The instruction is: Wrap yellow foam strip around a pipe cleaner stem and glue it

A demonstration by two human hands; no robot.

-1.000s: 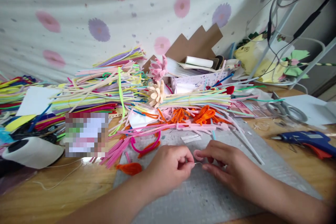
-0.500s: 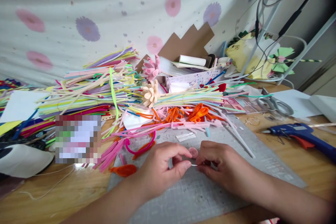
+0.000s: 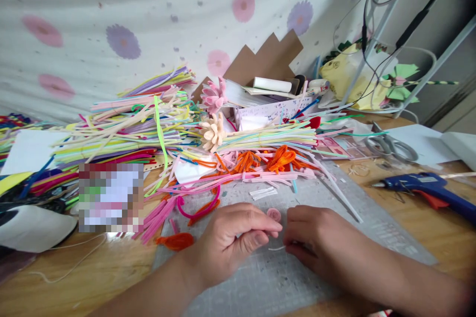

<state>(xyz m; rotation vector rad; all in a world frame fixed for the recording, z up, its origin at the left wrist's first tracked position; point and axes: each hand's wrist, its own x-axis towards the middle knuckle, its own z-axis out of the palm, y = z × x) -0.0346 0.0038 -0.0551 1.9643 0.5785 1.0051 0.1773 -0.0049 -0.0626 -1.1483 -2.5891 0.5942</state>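
My right hand (image 3: 314,237) is closed, fingertips pinched on a thin white strip (image 3: 275,249) whose slightly curved free end sticks out to the left. Beside it, my left hand (image 3: 238,235) has its fingers stretched out and the thumb a little apart, with nothing visible between them. Just beyond the fingertips, a small pink coiled disc (image 3: 274,215) lies on the grey cutting mat (image 3: 241,292). Several short white strips (image 3: 263,192) rest farther back on the mat. The right hand's inner fingers are partly hidden.
A blue glue gun (image 3: 420,185) and grey scissors (image 3: 392,147) lie on the right. Bundles of coloured pipe cleaners (image 3: 122,129) fill the back and left, around a cream flower (image 3: 213,132) and a pink flower (image 3: 214,95). An orange piece (image 3: 175,241) sits by my left forearm.
My left fingers have let go of the white strip and straightened. My right hand still pinches it and has shifted slightly right, so more of the strip shows.
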